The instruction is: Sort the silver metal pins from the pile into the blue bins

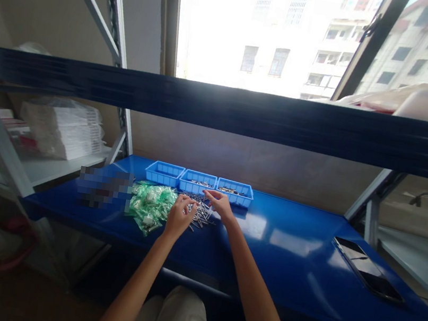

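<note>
A loose heap of small metal pins or screws (201, 213) lies on the blue shelf (289, 252) in front of three blue plastic trays (198, 182). My left hand (179, 216) rests on the left side of the heap with its fingers curled over the pieces. My right hand (220, 204) hovers at the heap's far edge, close to the right tray, with fingertips pinched together; what they hold is too small to make out. The middle and right trays hold a few metal parts.
A pile of green plastic bags (150, 203) lies left of the heap. A dark phone (367, 269) lies flat at the shelf's right end. A blue crossbeam (221, 109) runs overhead. Grey rack posts stand at both sides.
</note>
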Available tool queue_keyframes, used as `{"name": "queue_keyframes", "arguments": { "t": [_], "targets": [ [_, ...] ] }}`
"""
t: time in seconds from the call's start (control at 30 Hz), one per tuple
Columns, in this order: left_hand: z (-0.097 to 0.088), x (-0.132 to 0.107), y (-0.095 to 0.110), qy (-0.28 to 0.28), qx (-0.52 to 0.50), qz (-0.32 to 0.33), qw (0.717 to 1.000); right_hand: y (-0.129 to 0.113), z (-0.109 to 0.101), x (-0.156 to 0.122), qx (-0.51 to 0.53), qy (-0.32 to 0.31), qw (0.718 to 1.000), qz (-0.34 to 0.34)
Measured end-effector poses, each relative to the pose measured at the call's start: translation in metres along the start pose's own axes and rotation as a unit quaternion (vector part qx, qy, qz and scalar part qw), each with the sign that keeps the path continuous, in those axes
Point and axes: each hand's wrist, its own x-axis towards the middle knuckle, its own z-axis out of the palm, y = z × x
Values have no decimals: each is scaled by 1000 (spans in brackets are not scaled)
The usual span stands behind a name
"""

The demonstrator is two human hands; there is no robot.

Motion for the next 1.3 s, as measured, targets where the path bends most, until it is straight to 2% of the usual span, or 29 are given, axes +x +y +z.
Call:
{"name": "queue_keyframes", "arguments": {
  "t": [0.23, 0.37, 0.47, 0.63, 0.77, 0.87, 1.1, 1.2, 1.3],
  "targets": [
    [1, 1, -2, 40, 13, -2, 999, -8, 0, -6, 46, -69, 997, 2],
    [1, 1, -5, 37, 25, -5, 999, -9, 1, -8, 49, -117, 992, -7],
    [1, 1, -6, 39, 34, -1, 999, -11, 3, -9, 46, -125, 991, -12],
    [0, 2, -5, 138, 33, 10, 990, -12, 2, -9, 35, -94, 995, -9],
    [-1, 2, -3, 198, 24, 30, 980, -9, 1, -8, 19, -122, 992, 15],
    [-1, 1, -4, 198, 22, 43, 979, -6, 1, -8, 23, -137, 990, 23],
    [1, 0, -4, 148, 0, 114, 982, -7, 1, -7, 53, -133, 989, 21],
    [0, 0, -2, 158, 3, 110, 981, -7, 2, -7, 51, -125, 991, 24],
    [0, 0, 0, 174, 20, 72, 982, -6, 2, -7, 55, -101, 993, 19]
  ]
}}
